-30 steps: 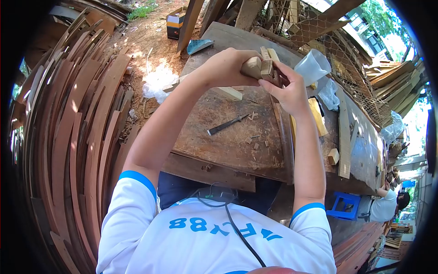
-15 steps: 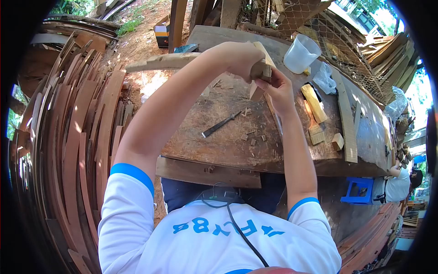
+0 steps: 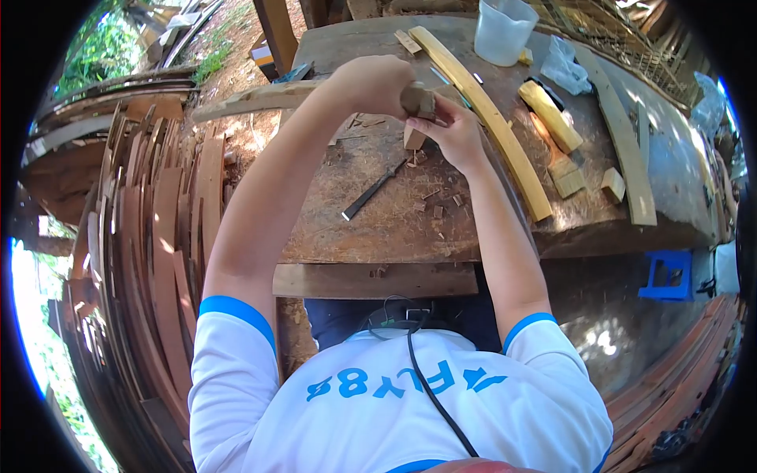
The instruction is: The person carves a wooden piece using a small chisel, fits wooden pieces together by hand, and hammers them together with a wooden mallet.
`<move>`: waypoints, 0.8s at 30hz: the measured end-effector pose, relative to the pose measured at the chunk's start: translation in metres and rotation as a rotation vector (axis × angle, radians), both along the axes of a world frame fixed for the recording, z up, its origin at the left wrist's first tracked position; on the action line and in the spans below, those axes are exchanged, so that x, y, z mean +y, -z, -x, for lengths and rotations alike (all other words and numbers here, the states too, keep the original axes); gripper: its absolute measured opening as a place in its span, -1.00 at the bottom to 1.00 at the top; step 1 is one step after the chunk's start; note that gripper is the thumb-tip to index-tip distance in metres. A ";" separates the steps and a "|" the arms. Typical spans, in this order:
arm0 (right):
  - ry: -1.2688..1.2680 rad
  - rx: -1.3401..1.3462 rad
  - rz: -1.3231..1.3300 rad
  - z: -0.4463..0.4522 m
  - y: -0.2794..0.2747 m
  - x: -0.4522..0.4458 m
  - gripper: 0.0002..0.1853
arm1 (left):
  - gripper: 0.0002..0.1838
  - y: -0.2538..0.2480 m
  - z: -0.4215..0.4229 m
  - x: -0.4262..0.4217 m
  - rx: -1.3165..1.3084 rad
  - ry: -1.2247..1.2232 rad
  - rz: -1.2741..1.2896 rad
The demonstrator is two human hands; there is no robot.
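Observation:
My left hand [image 3: 377, 85] is closed around a piece of wood [image 3: 415, 101] whose dark, rounded end shows past the fingers. With thumb and fingers, my right hand [image 3: 451, 132] pinches at that same end from the right. Just below the hands, a small pale wooden block [image 3: 413, 139] shows, partly hidden; whether it joins the held piece I cannot tell. A chisel [image 3: 374, 189] lies on the worn wooden table [image 3: 339, 236] beneath, among small wood chips [image 3: 438, 211]. Behind my left forearm, a long curved timber [image 3: 260, 101] runs toward the left hand; its far end is hidden.
Right of my hands lie a curved yellow wood strip [image 3: 505, 146], a wooden mallet-like piece [image 3: 550, 117], a brush [image 3: 566, 175], a small block [image 3: 613, 184] and a flat board [image 3: 631, 158]. A white plastic jug [image 3: 506, 31] stands behind. Stacked planks [image 3: 158, 260] fill the left side.
Both hands have shifted left and slightly nearer with the wood held between them. The curved yellow strip, mostly covered by my hands and arm before, now shows in full.

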State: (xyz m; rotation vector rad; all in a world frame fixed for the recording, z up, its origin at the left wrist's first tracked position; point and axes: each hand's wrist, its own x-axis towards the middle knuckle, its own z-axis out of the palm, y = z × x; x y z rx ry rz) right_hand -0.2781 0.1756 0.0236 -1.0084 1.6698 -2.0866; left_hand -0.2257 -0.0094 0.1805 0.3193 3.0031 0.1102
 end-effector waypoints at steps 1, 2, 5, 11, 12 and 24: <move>0.006 -0.018 0.057 -0.004 0.003 -0.007 -0.33 | -0.48 0.001 -0.001 -0.004 0.030 -0.015 0.015; 0.011 -0.035 0.114 -0.008 0.006 -0.014 -0.30 | -0.48 0.002 -0.002 -0.009 0.046 -0.019 -0.015; 0.095 0.094 0.026 -0.008 0.008 -0.030 -0.19 | -0.46 -0.001 -0.002 -0.022 0.041 -0.061 -0.045; 0.072 0.098 0.023 0.003 0.015 -0.044 -0.14 | -0.43 -0.009 -0.008 -0.021 -0.035 -0.085 -0.200; 0.060 0.085 -0.004 0.003 0.012 -0.042 -0.15 | -0.43 -0.006 -0.003 -0.024 -0.055 -0.083 -0.198; 0.102 0.271 -0.057 0.017 0.001 -0.036 -0.25 | -0.43 0.015 0.026 -0.040 0.050 -0.034 -0.248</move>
